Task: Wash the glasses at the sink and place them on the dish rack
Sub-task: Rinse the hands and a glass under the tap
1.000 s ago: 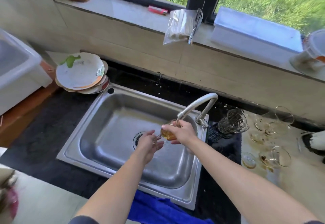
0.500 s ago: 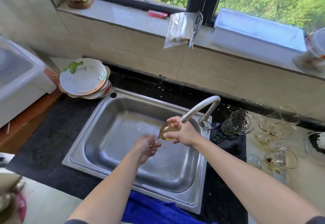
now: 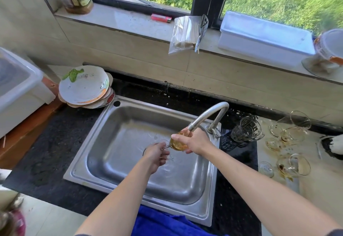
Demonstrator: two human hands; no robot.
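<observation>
My right hand (image 3: 198, 141) grips the bowl of an amber-tinted stemmed glass (image 3: 177, 144), tipped on its side under the mouth of the curved steel tap (image 3: 207, 114). My left hand (image 3: 156, 154) holds the glass's stem and foot, fingers curled round them. Both hands are over the steel sink (image 3: 115, 154), near the drain. Several dirty stemmed glasses (image 3: 291, 135) lie and stand on the stained counter to the right, and a clear ribbed glass mug (image 3: 245, 129) stands beside the tap base. No dish rack is visible.
A stack of dirty plates (image 3: 85, 87) sits at the sink's back left corner. A white plastic bin (image 3: 16, 91) is at far left. A blue cloth (image 3: 167, 222) hangs at the sink's front edge. The window sill holds a jar, lighter, bag and white box (image 3: 265, 37).
Both hands have lifted the glass slightly, bringing its bowl right under the tap mouth. The left hand has closed round the stem. The camera view has shifted a little.
</observation>
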